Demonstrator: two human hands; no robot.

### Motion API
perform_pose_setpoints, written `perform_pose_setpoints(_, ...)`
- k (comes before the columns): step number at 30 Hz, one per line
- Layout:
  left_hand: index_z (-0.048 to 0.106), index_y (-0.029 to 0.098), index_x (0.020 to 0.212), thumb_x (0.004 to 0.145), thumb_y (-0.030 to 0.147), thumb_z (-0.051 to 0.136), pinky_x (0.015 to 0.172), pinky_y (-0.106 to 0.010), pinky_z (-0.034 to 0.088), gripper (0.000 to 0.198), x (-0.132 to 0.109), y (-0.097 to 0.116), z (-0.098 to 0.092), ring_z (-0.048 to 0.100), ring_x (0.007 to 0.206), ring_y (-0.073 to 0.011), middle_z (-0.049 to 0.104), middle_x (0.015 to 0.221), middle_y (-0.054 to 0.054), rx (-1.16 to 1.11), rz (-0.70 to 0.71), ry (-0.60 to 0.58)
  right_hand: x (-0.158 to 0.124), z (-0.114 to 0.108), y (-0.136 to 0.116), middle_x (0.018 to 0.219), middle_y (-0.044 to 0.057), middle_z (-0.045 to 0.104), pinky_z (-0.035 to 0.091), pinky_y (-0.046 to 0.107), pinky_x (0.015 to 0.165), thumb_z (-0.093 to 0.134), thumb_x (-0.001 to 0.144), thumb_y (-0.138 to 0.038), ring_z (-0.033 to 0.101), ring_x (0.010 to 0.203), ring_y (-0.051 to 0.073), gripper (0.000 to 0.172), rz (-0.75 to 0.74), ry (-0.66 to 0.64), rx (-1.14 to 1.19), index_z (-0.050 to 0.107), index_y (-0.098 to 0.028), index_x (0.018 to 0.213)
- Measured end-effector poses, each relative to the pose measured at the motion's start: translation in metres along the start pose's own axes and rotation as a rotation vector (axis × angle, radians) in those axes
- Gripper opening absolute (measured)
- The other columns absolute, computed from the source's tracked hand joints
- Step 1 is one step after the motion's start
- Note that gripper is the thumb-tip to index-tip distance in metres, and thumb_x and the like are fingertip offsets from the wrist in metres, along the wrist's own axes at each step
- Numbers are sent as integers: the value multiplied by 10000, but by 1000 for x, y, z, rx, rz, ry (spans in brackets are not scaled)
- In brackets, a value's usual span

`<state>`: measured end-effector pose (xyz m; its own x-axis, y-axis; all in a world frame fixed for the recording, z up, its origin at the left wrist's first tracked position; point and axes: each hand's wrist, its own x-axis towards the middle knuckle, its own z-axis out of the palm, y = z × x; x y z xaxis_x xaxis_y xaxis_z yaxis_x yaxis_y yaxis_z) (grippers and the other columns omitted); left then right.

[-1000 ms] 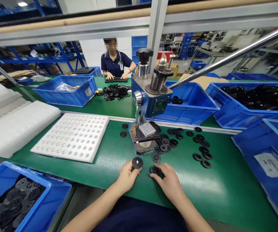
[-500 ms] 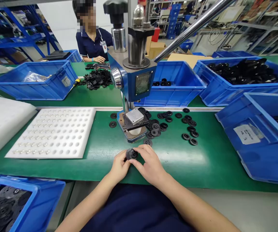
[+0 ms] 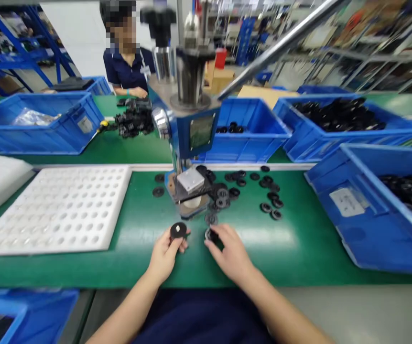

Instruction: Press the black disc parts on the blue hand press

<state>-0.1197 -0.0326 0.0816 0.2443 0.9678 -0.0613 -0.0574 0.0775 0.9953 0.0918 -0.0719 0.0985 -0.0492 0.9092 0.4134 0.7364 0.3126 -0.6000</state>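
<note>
My left hand pinches a flat black disc with a pale centre and holds it upright just above the green table. A little to its right, my right hand has its fingers closed on a small black ring-shaped part lying on the table. Both hands are in front of the base of a blue hand press, whose metal block sits just beyond them. Several more black round parts lie scattered to the right of the press.
A white foam tray with holes lies at the left. Blue bins of black parts stand at the right and behind the press. The press lever slants up to the right. Another person works at the far side.
My hands, joined on one part half a second ago, have drawn apart: the left now holds the disc alone, and the right has moved right onto a small ring. The view is blurred by head motion.
</note>
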Motion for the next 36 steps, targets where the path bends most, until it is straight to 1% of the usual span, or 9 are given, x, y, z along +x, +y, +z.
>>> perform_pose_setpoints(3, 692, 148, 1045, 793, 442, 766, 569, -267, 428, 393, 10, 0, -8, 536, 606, -130, 729, 933, -114, -254, -92, 89, -12, 13, 19, 1012, 110, 649, 572, 407, 778, 589, 919, -279, 628, 911, 242, 330, 0, 34, -109, 611, -213, 1242)
perform_pose_setpoints(6, 712, 138, 1023, 695, 460, 836, 554, -249, 404, 475, 10, 12, -10, 508, 594, -107, 733, 949, -126, -411, -176, 157, -14, 18, 21, 997, 107, 646, 549, 396, 761, 573, 931, -302, 620, 895, 244, 303, -44, 48, -219, 623, -197, 1211)
perform_pose_setpoints(10, 725, 140, 839, 629, 447, 829, 510, -238, 365, 386, 1, 33, 2, 436, 520, -93, 690, 720, -55, -243, -201, 161, -7, 12, 11, 943, 104, 642, 505, 383, 739, 496, 979, -411, 605, 848, 243, 329, -74, 18, -300, 638, -223, 1209)
perform_pose_setpoints(13, 684, 158, 737, 662, 431, 769, 531, -236, 367, 295, 0, 38, 11, 409, 521, -99, 563, 573, 14, -117, -155, 161, -6, 13, 16, 895, 101, 646, 477, 363, 698, 453, 980, -526, 597, 813, 243, 425, -95, 31, -327, 637, -217, 1207)
perform_pose_setpoints(18, 573, 178, 670, 737, 391, 691, 575, -242, 384, 252, -2, 40, 12, 427, 564, -108, 486, 603, 30, -30, -3, 103, -10, 25, 30, 888, 111, 647, 435, 355, 691, 363, 945, -686, 584, 817, 249, 591, -53, 86, -367, 696, -218, 1085)
perform_pose_setpoints(22, 559, 179, 708, 789, 381, 664, 574, -237, 388, 242, -7, 47, 10, 440, 559, -103, 498, 617, 27, -23, -23, 84, -12, 24, 25, 898, 126, 641, 423, 380, 726, 334, 887, -783, 569, 851, 272, 702, 27, 51, -328, 725, -217, 1026)
perform_pose_setpoints(26, 573, 169, 720, 786, 322, 685, 570, -235, 397, 200, -4, 32, 8, 478, 573, -112, 530, 613, 22, 11, -28, 62, -9, 20, 29, 930, 152, 657, 413, 416, 751, 354, 847, -822, 579, 899, 311, 743, 81, -9, -294, 728, -210, 1043)
perform_pose_setpoints(31, 550, 163, 688, 802, 250, 644, 559, -227, 379, 171, 4, 3, 8, 492, 600, -116, 520, 642, 16, 96, 70, 73, -11, 25, 46, 924, 150, 690, 414, 424, 733, 360, 827, -849, 611, 878, 324, 787, 74, -11, -284, 710, -192, 1085)
perform_pose_setpoints(36, 549, 165, 707, 818, 224, 630, 574, -235, 379, 150, 5, -6, 9, 515, 601, -125, 538, 649, 14, 130, 83, 39, -17, 28, 58, 950, 140, 694, 419, 408, 718, 395, 837, -828, 622, 881, 312, 751, 58, 2, -284, 702, -194, 1097)
